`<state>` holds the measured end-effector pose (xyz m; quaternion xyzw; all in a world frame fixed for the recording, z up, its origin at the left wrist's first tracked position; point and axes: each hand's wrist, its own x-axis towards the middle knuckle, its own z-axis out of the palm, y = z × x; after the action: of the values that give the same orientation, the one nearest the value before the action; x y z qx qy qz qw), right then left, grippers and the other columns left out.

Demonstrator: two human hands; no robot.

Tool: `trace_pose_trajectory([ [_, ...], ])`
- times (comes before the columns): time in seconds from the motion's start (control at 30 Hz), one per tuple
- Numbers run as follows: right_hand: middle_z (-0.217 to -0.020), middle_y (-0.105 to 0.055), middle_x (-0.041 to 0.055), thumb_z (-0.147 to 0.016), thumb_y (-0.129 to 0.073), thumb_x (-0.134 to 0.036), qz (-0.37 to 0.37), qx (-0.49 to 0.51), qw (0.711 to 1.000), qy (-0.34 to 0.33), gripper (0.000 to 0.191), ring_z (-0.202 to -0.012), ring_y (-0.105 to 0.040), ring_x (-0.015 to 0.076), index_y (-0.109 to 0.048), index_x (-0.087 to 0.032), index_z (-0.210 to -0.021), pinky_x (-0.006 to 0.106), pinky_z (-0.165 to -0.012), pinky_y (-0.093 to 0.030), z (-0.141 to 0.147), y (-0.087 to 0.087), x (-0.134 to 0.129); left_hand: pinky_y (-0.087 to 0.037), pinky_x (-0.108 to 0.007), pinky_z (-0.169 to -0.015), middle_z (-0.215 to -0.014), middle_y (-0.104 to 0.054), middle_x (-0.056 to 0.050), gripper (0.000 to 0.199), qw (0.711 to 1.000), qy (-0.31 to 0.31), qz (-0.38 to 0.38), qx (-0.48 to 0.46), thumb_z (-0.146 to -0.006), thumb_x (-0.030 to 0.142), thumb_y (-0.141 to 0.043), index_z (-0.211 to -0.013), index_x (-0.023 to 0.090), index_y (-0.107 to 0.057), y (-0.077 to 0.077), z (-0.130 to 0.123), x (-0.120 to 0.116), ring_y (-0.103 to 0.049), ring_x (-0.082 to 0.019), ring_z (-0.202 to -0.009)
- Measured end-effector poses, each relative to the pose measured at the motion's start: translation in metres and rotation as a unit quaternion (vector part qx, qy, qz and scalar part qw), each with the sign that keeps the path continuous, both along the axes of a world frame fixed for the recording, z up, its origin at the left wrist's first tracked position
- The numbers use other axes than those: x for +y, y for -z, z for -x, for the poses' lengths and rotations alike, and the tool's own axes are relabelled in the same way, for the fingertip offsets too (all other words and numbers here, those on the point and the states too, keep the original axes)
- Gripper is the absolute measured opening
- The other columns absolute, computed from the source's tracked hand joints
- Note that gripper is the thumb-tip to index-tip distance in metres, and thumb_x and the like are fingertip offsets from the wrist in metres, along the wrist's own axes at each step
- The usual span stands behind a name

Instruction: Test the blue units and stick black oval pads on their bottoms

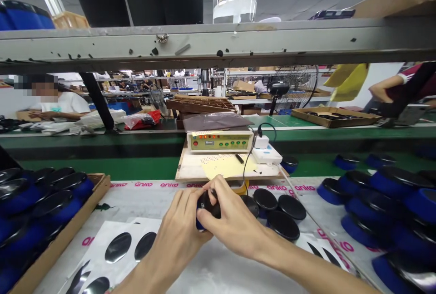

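Gripping part [206, 200] between left hand [180, 217] and right hand [235, 221] — curled closely round it (hiding most of it) | holding above bench [218, 267] | between sheet [105, 230] and caps [283, 225]

Between the left hand [182, 214] and the right hand [236, 223], most of a dark piece [205, 202] is hidden — left of them, a carton [64, 228] is cut off by the frame's edge.

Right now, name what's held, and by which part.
The left hand and right hand grip a glossy black-and-blue piece, partly hidden, by its side and black face.
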<state>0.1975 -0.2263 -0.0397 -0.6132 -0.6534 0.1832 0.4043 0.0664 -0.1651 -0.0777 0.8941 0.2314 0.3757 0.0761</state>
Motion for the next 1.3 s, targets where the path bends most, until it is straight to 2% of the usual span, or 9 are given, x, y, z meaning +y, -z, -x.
trace_pose_trajectory([
  [0.1,-0.085,-0.045,-0.0006,-0.081,-0.055,-0.027,-0.036,-0.021,0.999,-0.018,0.022,-0.074,-0.047,0.0147,-0.038,-0.021,-0.094,0.028,-0.066,-0.041,-0.025,-0.005,-0.001,-0.042,-0.047,-0.091,-0.112,-0.059,-0.006,0.049,0.996,-0.06,0.057,0.021,-0.07,0.019,-0.066,-0.115,0.022,-0.047,0.012,0.014,0.024,-0.052,-0.028,-0.104],
  [0.2,-0.079,-0.045,-0.0018,-0.087,-0.05,-0.036,-0.094,-0.041,0.99,0.098,0.022,-0.064,-0.049,0.0133,-0.04,-0.02,-0.098,0.026,-0.059,-0.04,-0.065,-0.018,-0.01,-0.044,-0.048,-0.091,-0.113,-0.061,-0.008,0.047,0.972,-0.138,0.185,0.042,-0.076,0.041,-0.064,-0.115,0.02,-0.048,0.026,0.036,0.059,-0.056,-0.029,-0.105],
  [0.3,-0.07,-0.041,-0.0048,-0.088,-0.048,-0.037,-0.127,-0.106,0.964,0.209,0.018,-0.05,-0.044,0.0108,-0.042,-0.021,-0.091,0.025,-0.051,-0.035,-0.095,-0.026,-0.023,-0.047,-0.049,-0.087,-0.114,-0.06,-0.016,0.051,0.961,-0.172,0.21,0.052,-0.077,0.039,-0.06,-0.119,0.012,-0.047,0.04,0.045,0.076,-0.057,-0.034,-0.106],
  [0.43,-0.067,-0.045,-0.004,-0.088,-0.046,-0.03,-0.088,-0.147,0.967,0.186,0.011,-0.053,-0.048,0.0134,-0.041,-0.021,-0.092,0.026,-0.052,-0.033,-0.093,-0.014,-0.027,-0.019,-0.056,-0.109,-0.145,-0.031,-0.015,0.064,0.976,-0.084,0.201,0.027,-0.075,0.031,-0.062,-0.132,0.017,-0.037,0.048,0.014,0.053,-0.023,-0.035,-0.136],
  [0.53,-0.076,-0.052,0.0002,-0.088,-0.046,-0.026,-0.01,-0.15,0.984,0.098,0.009,-0.062,-0.052,0.016,-0.04,-0.02,-0.093,0.026,-0.054,-0.034,-0.069,0.005,-0.02,-0.035,-0.05,-0.103,-0.129,-0.052,-0.012,0.059,0.955,0.061,0.287,0.036,-0.065,0.025,-0.071,-0.119,0.018,-0.047,0.046,-0.022,0.03,-0.044,-0.032,-0.123],
  [0.67,-0.085,-0.056,0.0039,-0.083,-0.052,-0.026,0.023,-0.16,0.986,0.029,0.013,-0.072,-0.054,0.0182,-0.04,-0.02,-0.085,0.027,-0.059,-0.036,-0.047,0.022,-0.011,-0.051,-0.032,-0.078,-0.103,-0.065,-0.003,0.047,0.932,0.119,0.342,0.027,-0.068,0.022,-0.07,-0.105,0.021,-0.042,0.032,-0.045,0.016,-0.063,-0.021,-0.091],
  [1.1,-0.073,-0.053,-0.0007,-0.081,-0.052,-0.027,0.029,-0.151,0.987,0.047,0.014,-0.058,-0.047,0.0146,-0.04,-0.021,-0.079,0.026,-0.051,-0.026,-0.035,0.031,-0.009,-0.042,-0.026,-0.06,-0.081,-0.061,0.005,0.031,0.93,0.113,0.348,0.042,-0.068,0.018,-0.063,-0.083,0.023,-0.037,0.013,-0.038,-0.003,-0.059,-0.016,-0.071],
  [1.2,-0.077,-0.056,-0.0011,-0.082,-0.057,-0.038,0.02,-0.143,0.989,0.039,0.022,-0.062,-0.051,0.014,-0.044,-0.02,-0.085,0.024,-0.053,-0.034,-0.043,0.027,-0.014,-0.047,-0.03,-0.072,-0.1,-0.063,0.0,0.037,0.939,0.088,0.328,0.057,-0.071,0.02,-0.061,-0.102,0.023,-0.042,0.015,-0.033,0.001,-0.062,-0.02,-0.087],
  [1.3,-0.083,-0.058,0.0,-0.088,-0.051,-0.042,-0.011,-0.131,0.983,0.129,0.027,-0.07,-0.056,0.0146,-0.045,-0.02,-0.102,0.025,-0.062,-0.042,-0.08,0.008,-0.021,-0.044,-0.039,-0.091,-0.123,-0.056,-0.007,0.058,0.967,0.028,0.237,0.088,-0.075,0.025,-0.057,-0.127,0.022,-0.032,0.028,-0.021,0.024,-0.056,-0.025,-0.11],
])
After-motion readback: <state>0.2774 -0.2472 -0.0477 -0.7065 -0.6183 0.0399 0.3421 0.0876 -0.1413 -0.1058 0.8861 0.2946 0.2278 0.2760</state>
